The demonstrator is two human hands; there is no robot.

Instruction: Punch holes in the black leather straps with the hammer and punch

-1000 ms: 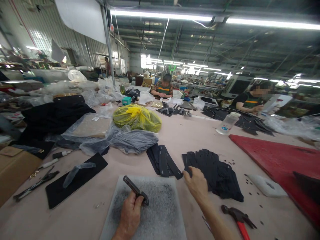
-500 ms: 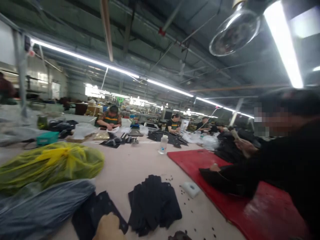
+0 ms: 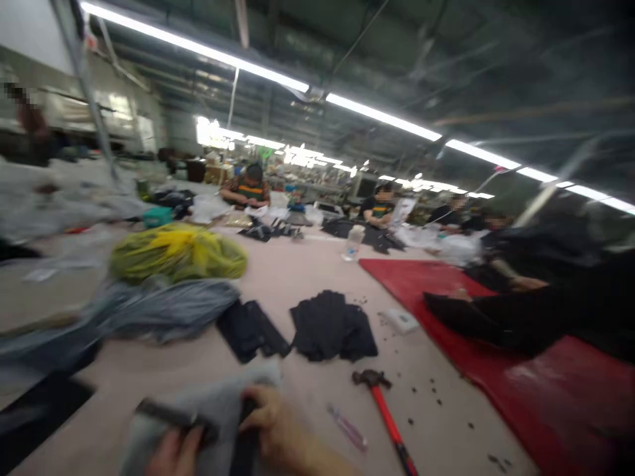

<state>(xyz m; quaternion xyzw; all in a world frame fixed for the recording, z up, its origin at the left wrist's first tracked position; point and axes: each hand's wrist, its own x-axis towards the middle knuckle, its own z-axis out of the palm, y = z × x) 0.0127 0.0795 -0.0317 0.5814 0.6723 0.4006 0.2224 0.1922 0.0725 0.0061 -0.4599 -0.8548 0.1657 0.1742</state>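
At the bottom of the view, a grey pad (image 3: 223,393) lies on the table, with both my hands over it. My left hand (image 3: 173,455) has its bent fingers closed on a dark strip (image 3: 166,413); its thumb is out of sight. My right hand (image 3: 272,420) pinches another dark strip (image 3: 244,446), held along the pad's right side. Blur hides the strips' material. A hammer (image 3: 387,413) with a red handle and a thin pinkish-purple tool (image 3: 348,430) lie to the right. Beyond the pad are two piles of dark cut pieces, one left (image 3: 253,330) and one right (image 3: 335,327).
A yellow bag (image 3: 178,254) and a grey plastic bag (image 3: 169,311) lie at left. Small black bits, a white block (image 3: 401,320) and a bottle (image 3: 353,243) are on the table (image 3: 297,264). A co-worker's dark sleeve (image 3: 476,317) rests over the red mat (image 3: 397,274).
My view has tipped downward, so table items appear higher. Both hands, the dark strips, the grey pad and the whole hammer now show; before, only one blurred hand was at the lower edge.
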